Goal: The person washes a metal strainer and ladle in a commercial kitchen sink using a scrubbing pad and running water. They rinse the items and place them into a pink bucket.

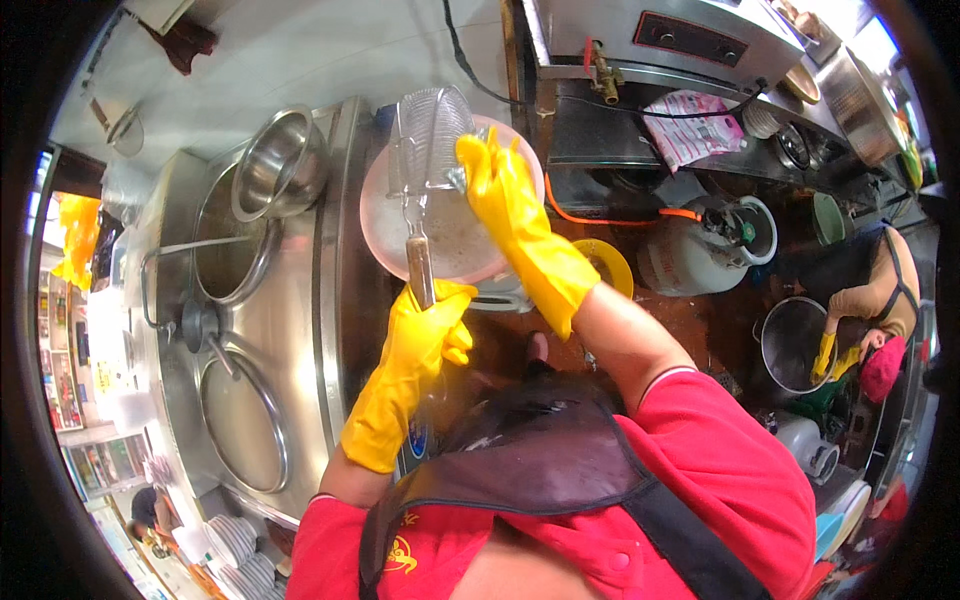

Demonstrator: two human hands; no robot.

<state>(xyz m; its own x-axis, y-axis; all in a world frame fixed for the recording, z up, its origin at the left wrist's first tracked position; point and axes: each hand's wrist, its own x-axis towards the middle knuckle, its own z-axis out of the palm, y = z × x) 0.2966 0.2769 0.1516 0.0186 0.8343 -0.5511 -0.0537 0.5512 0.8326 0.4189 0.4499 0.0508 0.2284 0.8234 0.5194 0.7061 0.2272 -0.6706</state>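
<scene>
A long-handled wire strainer basket (435,127) is held over a wide pink basin (379,225) with cloudy liquid in it. My left hand (427,330), in a yellow rubber glove, grips the basket's wooden handle (421,270). At the basket's right side is my right hand (506,187), gloved the same way, with its fingers curled around a greyish scrubber (457,178). Most of that scrubber is hidden by the glove, so its exact kind is unclear.
Left stands a steel counter (300,300) with sunken pots, a tap (199,245) and a steel bowl (277,165). A gas cylinder (690,255) and a yellow bucket (611,262) stand right. Farther right, a person (874,292) in yellow gloves bends over a large pot (787,345).
</scene>
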